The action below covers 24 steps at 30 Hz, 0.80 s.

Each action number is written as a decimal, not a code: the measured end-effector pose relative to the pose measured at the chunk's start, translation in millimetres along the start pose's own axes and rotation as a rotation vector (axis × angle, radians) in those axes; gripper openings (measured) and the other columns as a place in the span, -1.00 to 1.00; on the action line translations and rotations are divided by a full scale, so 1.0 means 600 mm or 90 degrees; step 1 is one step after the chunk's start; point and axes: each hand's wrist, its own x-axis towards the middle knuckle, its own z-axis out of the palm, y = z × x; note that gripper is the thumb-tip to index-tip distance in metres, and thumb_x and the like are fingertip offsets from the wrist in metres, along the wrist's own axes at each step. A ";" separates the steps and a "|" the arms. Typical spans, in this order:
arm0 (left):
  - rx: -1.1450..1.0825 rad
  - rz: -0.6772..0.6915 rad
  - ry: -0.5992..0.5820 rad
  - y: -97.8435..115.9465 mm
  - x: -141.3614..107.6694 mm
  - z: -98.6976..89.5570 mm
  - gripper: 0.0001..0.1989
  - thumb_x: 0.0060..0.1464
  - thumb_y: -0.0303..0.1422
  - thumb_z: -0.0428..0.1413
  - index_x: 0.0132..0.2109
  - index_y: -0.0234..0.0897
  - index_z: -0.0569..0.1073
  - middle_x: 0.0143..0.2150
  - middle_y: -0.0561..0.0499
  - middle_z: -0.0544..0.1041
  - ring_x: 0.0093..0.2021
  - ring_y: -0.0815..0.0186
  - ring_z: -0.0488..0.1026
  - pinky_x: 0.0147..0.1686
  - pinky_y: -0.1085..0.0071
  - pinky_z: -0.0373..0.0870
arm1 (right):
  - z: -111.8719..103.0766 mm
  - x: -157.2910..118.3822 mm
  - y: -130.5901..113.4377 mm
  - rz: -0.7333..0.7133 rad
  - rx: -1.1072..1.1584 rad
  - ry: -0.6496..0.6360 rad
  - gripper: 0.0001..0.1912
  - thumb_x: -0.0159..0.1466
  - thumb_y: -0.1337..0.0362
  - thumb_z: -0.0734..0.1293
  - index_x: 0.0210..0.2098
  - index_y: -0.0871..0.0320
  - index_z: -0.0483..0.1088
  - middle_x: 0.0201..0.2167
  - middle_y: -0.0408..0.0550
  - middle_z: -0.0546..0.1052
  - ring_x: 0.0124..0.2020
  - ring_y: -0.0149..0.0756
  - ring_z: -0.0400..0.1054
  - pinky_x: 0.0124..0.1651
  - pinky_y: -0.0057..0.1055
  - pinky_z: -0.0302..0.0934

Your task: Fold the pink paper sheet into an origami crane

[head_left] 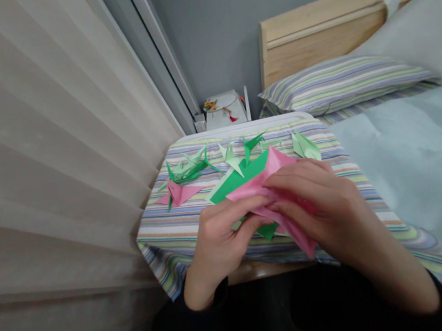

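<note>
Now the left hand point(223, 235) and right hand point(314, 202) pinch pink paper point(277, 166) together, green sheet point(239, 180) beneath, paper cranes point(232, 159) at twelve o'clock.

Pink origami paper point(273, 167) and green origami paper point(239, 182) look thin and matt, with crisp creases. Beneath them lies a striped cotton cloth point(181, 235) of soft woven texture. Farther off are a headboard point(322, 40) of pale grained wood and a pleated fabric curtain point(50, 154), dull and smooth.

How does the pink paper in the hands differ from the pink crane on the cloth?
The pink paper is held in the left hand and right hand; the crane lies on the striped cloth. The paper is a loose, part-folded sheet; the crane is pointed and finished. Both are pink.
</note>
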 end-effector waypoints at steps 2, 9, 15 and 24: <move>-0.050 -0.029 0.023 -0.002 -0.004 0.007 -0.68 0.17 -0.49 0.32 0.03 -0.04 0.67 -0.08 0.04 0.75 -0.21 0.22 0.70 -0.13 0.33 0.61 | 0.003 0.000 0.005 0.015 0.007 0.015 -0.82 0.39 0.44 0.35 -0.09 0.05 0.47 -0.20 -0.05 0.69 -0.16 -0.12 0.56 0.01 -0.08 0.33; -0.339 -0.220 0.123 0.007 -0.006 0.029 -0.22 0.13 -0.43 0.37 0.41 0.04 0.28 -0.28 0.13 0.72 -0.31 0.24 0.68 -0.19 0.35 0.63 | 0.005 0.001 0.004 0.056 0.074 0.087 -0.84 0.35 0.44 0.39 -0.23 0.01 0.48 -0.30 -0.15 0.68 -0.26 -0.20 0.59 -0.06 -0.19 0.38; -0.357 -0.249 0.110 -0.010 -0.005 0.027 -0.59 0.14 -0.18 0.37 0.10 -0.14 0.60 -0.25 0.02 0.71 -0.34 0.25 0.63 -0.31 0.38 0.61 | 0.003 -0.002 -0.001 0.112 0.074 0.098 -0.83 0.32 0.44 0.42 -0.26 0.00 0.47 -0.33 -0.19 0.67 -0.27 -0.20 0.60 -0.17 -0.27 0.42; -0.466 -0.282 0.107 -0.017 -0.003 0.042 -0.60 0.01 -0.07 0.43 -0.04 -0.11 0.68 -0.26 0.04 0.67 -0.28 0.26 0.60 -0.29 0.38 0.59 | -0.004 -0.001 -0.017 0.066 0.171 0.022 -0.82 0.42 0.44 0.32 -0.12 0.03 0.48 -0.12 -0.05 0.65 -0.07 -0.20 0.56 -0.02 -0.26 0.45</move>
